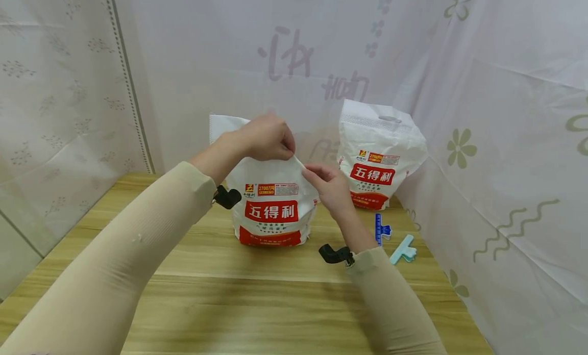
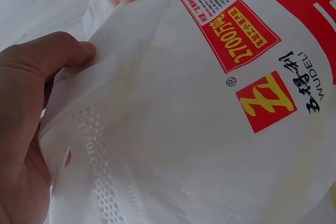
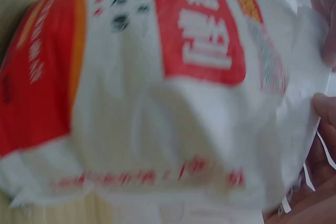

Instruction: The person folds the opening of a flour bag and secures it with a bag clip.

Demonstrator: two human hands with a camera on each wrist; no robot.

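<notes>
A white flour bag (image 1: 264, 192) with red labels stands on the wooden table in front of me. My left hand (image 1: 268, 138) pinches its top edge between thumb and fingers, the wrist bent over the bag's upper part. Just to the right and slightly lower, my right hand (image 1: 331, 184) grips the same top edge near its right corner. In the left wrist view, the left thumb (image 2: 79, 53) lies on the folded white top of the bag, beside a perforated band and a small slot. The right wrist view shows the right fingers (image 3: 323, 108) on the bag's edge.
A second flour bag (image 1: 376, 156) with a handle slot stands behind to the right. A blue bag clip (image 1: 378, 228) and a light teal clip (image 1: 401, 250) lie on the wooden table (image 1: 220, 304) near the right arm. Patterned curtains hang around the back and sides.
</notes>
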